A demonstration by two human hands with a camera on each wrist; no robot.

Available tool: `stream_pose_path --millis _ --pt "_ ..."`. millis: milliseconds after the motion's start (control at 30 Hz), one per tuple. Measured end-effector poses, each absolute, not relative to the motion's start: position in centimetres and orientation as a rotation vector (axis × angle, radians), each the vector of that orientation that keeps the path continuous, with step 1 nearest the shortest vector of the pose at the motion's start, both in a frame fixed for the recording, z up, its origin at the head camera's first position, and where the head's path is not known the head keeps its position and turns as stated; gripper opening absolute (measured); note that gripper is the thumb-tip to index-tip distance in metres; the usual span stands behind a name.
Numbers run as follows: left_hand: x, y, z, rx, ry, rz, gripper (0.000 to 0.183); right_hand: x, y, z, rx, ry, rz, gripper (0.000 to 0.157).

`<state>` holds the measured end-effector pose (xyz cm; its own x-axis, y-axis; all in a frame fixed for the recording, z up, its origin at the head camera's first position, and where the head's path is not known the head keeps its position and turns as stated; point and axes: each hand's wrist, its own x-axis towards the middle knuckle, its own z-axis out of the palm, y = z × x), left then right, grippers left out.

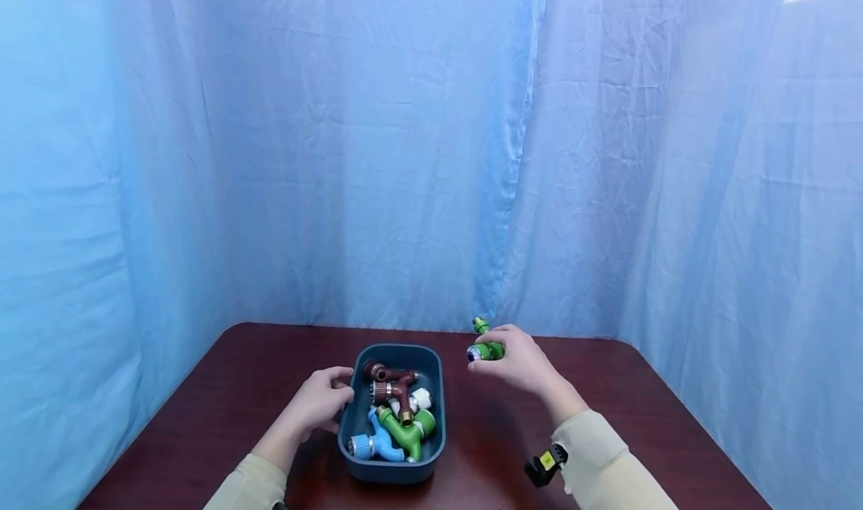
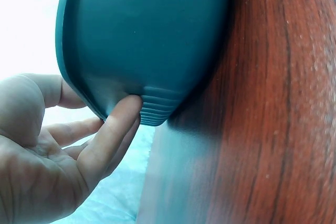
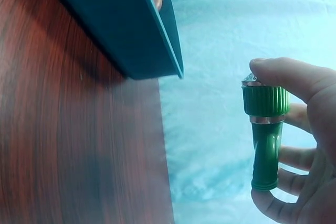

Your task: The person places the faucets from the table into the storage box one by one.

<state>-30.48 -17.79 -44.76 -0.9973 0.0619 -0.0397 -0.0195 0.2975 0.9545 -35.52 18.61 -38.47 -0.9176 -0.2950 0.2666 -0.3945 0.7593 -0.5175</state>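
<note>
My right hand [image 1: 518, 359] holds a green plastic water tap [image 3: 266, 150] above the table, to the right of a dark blue bin. In the right wrist view the thumb lies on the tap's ribbed knob end and the fingers curl along its body. My left hand [image 1: 318, 401] grips the left side of the bin [image 2: 142, 35], fingers against the outer wall and thumb at the rim. Inside lie brown taps [image 1: 403, 392], a white tap [image 1: 422, 399], a blue tap [image 1: 381, 441] and another green tap [image 1: 408, 436], partly overlapping.
The bin stands on a dark red wood-grain table [image 1: 270, 360] with rounded far corners. Light blue curtains [image 1: 404, 158] hang behind the table and on both sides. A small black device with a yellow label [image 1: 544, 463] is strapped at the right sleeve.
</note>
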Motion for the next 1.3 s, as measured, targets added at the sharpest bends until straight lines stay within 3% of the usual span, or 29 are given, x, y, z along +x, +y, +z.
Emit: stream_pose_path --millis 400,867,1300 --pt "-30.6 -18.0 -44.8 0.039 2.477 1.825 0.052 -34.5 15.9 -37.5 0.713 -2.798 0.891 0.035" --pt "-30.6 -18.1 -44.8 0.038 2.476 1.83 0.052 -33.5 13.1 -37.4 0.949 -2.836 0.854 0.044" --pt "-30.6 -17.8 -44.7 0.044 2.479 1.829 0.052 -32.4 10.6 -38.8 1.116 -2.86 0.825 0.043"
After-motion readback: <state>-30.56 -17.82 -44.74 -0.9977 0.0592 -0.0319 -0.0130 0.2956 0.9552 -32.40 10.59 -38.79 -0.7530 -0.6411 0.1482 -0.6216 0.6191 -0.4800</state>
